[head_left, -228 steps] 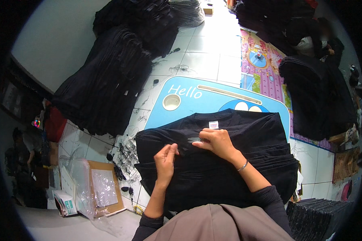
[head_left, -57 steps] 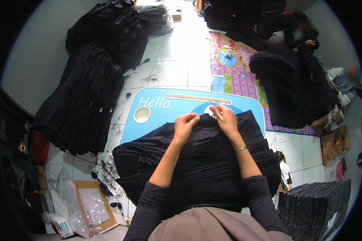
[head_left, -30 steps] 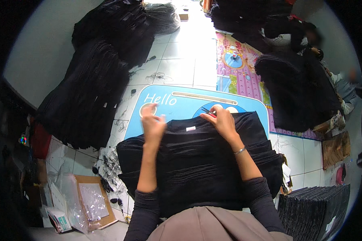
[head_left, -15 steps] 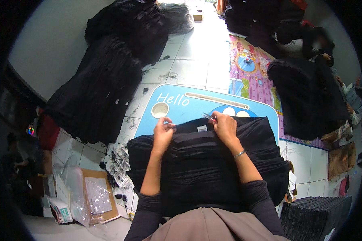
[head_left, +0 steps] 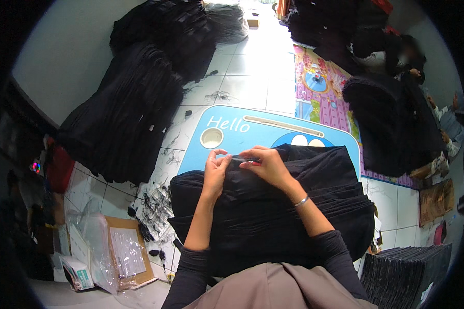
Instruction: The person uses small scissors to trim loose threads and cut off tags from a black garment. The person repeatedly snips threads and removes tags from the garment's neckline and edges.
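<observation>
Hands back together since half a second ago: left hand [head_left: 215,170] and right hand [head_left: 265,166] fingers pinching small thin tool over folded black pleated garment [head_left: 273,216] on blue worktop [head_left: 232,135].

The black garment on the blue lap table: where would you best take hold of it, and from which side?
Judging by its pose, grip the black garment at its far folded edge, from above, where the left hand and right hand already pinch it. That edge lies bunched and raised over the blue table, so fingers can close on it.
</observation>
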Tool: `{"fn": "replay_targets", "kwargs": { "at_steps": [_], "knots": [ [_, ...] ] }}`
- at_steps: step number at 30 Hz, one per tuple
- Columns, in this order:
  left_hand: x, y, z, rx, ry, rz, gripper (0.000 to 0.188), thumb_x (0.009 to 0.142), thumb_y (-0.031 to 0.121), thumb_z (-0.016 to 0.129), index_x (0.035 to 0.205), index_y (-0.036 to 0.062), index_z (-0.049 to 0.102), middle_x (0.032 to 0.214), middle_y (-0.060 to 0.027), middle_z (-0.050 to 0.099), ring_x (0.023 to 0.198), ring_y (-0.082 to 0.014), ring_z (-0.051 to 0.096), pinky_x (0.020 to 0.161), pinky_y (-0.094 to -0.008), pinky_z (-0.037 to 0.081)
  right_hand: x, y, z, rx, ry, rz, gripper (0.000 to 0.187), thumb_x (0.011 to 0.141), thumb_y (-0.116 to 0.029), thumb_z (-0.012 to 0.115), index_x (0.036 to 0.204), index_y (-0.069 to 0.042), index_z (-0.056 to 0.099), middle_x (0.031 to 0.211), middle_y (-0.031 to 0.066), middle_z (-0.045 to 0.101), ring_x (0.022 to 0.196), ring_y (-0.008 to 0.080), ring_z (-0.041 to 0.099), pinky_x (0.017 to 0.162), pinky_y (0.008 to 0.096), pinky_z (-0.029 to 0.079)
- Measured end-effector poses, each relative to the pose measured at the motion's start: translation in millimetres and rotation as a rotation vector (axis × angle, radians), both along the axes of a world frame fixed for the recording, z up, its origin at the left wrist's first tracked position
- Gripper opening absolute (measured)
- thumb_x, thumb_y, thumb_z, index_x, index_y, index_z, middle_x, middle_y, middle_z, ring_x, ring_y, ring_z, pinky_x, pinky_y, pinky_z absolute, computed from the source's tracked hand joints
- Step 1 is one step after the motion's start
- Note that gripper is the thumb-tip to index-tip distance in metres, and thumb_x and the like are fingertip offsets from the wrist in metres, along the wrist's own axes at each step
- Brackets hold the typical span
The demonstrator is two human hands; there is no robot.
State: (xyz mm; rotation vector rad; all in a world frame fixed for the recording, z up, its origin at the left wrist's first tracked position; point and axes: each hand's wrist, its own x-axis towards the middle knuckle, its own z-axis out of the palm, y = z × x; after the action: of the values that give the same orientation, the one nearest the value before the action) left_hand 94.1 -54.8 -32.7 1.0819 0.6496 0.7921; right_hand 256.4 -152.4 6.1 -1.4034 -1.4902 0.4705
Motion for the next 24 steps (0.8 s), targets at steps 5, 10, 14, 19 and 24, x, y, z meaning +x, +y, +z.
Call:
{"fn": "replay_targets", "kwargs": {
  "at_steps": [5, 10, 14, 19, 24],
  "knots": [
    [1.1, -5.6, -1.4, 0.164, 0.065, 0.067, 0.026, 0.093, -0.005, 0.054, 0.116, 0.0022, 0.047, 0.088, -0.0076, 0.069, 0.076, -0.0074, 0.061, 0.066, -0.0185, 0.046, -16.5, 13.6, 9.4, -0.078, -0.340, -0.031, 0.015, 0.085, -0.018, 0.070, 0.095, -0.007, 0.072, 0.094, 0.0112, 0.067, 0.081, 0.0320, 0.067, 0.069, 0.0388, 0.054],
    [-3.0, -4.7, 4.4, 0.176, 0.090, -0.034, 0.033, 0.086, -0.014, 0.047, 0.111, 0.0011, 0.061, 0.096, -0.0068, 0.066, 0.086, -0.0081, 0.060, 0.074, -0.0179, 0.045, -17.4, 15.9, 2.8, -0.084, -0.483, -0.110, 0.011, 0.088, -0.014, 0.062, 0.091, -0.005, 0.067, 0.090, 0.0121, 0.064, 0.080, 0.0347, 0.066, 0.067, 0.0447, 0.052],
    [-4.3, -4.8, 8.8, 0.282, 0.180, -0.073, 0.020, 0.085, 0.000, 0.064, 0.102, -0.0013, 0.073, 0.097, -0.0106, 0.070, 0.093, -0.0144, 0.064, 0.081, -0.0253, 0.050, -15.2, 12.8, -2.1, -0.083, -0.398, -0.201, 0.011, 0.087, -0.014, 0.062, 0.094, -0.004, 0.063, 0.090, 0.0125, 0.063, 0.079, 0.0371, 0.064, 0.066, 0.0451, 0.052],
    [3.9, -8.9, 5.0, 0.755, 0.412, -0.004, 0.018, 0.079, 0.003, 0.072, 0.097, -0.0013, 0.073, 0.090, -0.0121, 0.071, 0.080, -0.0193, 0.068, 0.072, -0.0282, 0.051, -14.9, 12.3, 3.3, -0.056, -0.379, -0.167, 0.017, 0.090, -0.021, 0.063, 0.093, -0.004, 0.063, 0.091, 0.0129, 0.064, 0.080, 0.0362, 0.065, 0.066, 0.0444, 0.052],
    [8.5, -5.8, 2.1, 0.955, 0.583, 0.191, 0.009, 0.082, 0.004, 0.070, 0.088, -0.0021, 0.071, 0.080, -0.0159, 0.069, 0.070, -0.0252, 0.067, 0.065, -0.0329, 0.049, -16.8, 4.2, 7.4, -0.027, -0.345, -0.301, 0.028, 0.089, -0.031, 0.065, 0.089, -0.004, 0.065, 0.087, 0.0117, 0.068, 0.075, 0.0332, 0.067, 0.062, 0.0415, 0.052]
  ]
}}
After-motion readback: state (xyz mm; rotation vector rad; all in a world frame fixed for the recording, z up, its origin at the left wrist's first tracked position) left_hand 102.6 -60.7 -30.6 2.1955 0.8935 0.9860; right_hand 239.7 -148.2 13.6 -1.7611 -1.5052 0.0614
